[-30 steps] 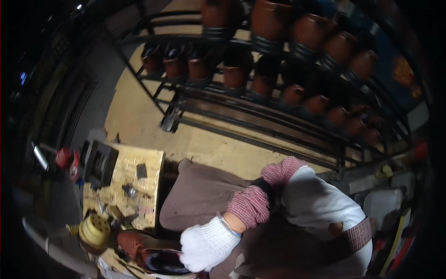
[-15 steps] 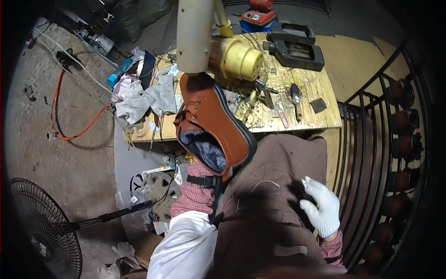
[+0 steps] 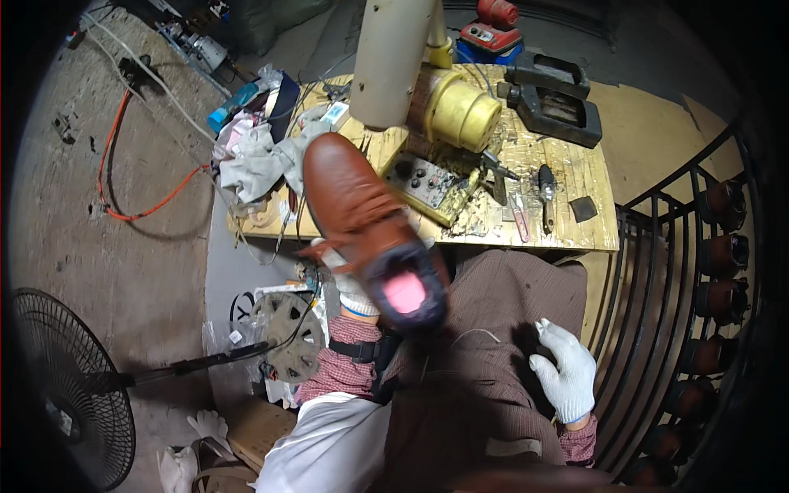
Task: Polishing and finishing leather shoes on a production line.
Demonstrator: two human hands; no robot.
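Note:
A brown leather shoe (image 3: 352,195) is raised in front of the workbench, toe pointing away, with its opening and pink insole (image 3: 406,292) toward me. My left hand (image 3: 352,287), in a white glove, grips it from underneath near the heel; most of the hand is hidden by the shoe. My right hand (image 3: 565,375), also in a white glove, lies on the brown apron (image 3: 477,386) over my lap, fingers loosely apart, holding nothing.
A wooden workbench (image 3: 575,234) carries a yellow machine (image 3: 462,113), a pale cylinder (image 3: 391,57), a black clamp (image 3: 555,99), hand tools and rags (image 3: 255,160). A metal rack (image 3: 657,271) with brown shoes stands right. A floor fan (image 3: 66,394) and orange cable (image 3: 123,185) lie left.
The view swung from the shoe rack down to the workbench. The shoe has tilted so its opening faces me more. My right hand stays on my lap.

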